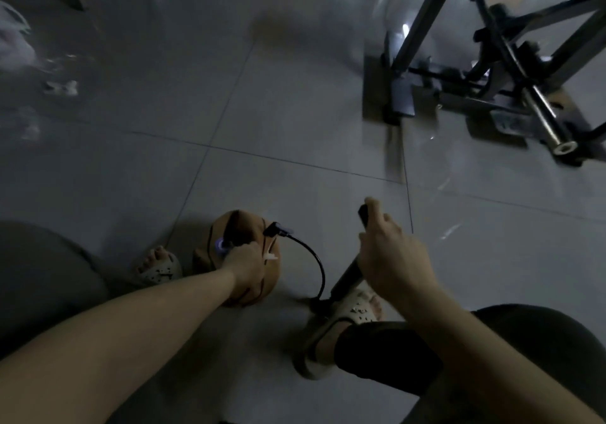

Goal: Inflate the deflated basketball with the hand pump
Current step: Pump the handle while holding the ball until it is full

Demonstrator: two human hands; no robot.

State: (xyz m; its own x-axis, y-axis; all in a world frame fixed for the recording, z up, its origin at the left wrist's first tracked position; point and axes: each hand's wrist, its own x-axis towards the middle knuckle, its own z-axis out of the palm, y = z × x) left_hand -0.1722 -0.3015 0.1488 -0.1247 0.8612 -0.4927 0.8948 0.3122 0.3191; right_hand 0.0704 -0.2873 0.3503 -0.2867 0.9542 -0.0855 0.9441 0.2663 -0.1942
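Observation:
A brown, partly caved-in basketball [236, 227] lies on the tiled floor between my feet. My left hand [243, 261] rests on top of it, fingers curled round the pump's nozzle end beside a small purple-lit part [220, 246]. A black hose [313, 258] arcs from there to the base of the hand pump [347, 276], which stands tilted by my right foot. My right hand [392, 256] grips the pump's black handle [363, 214] near its top.
My sandalled left foot [159, 264] is beside the ball and my right foot [357, 309] sits at the pump's base. A black metal exercise machine frame [485, 73] stands at the upper right. Pale clutter [19, 46] lies at the far left.

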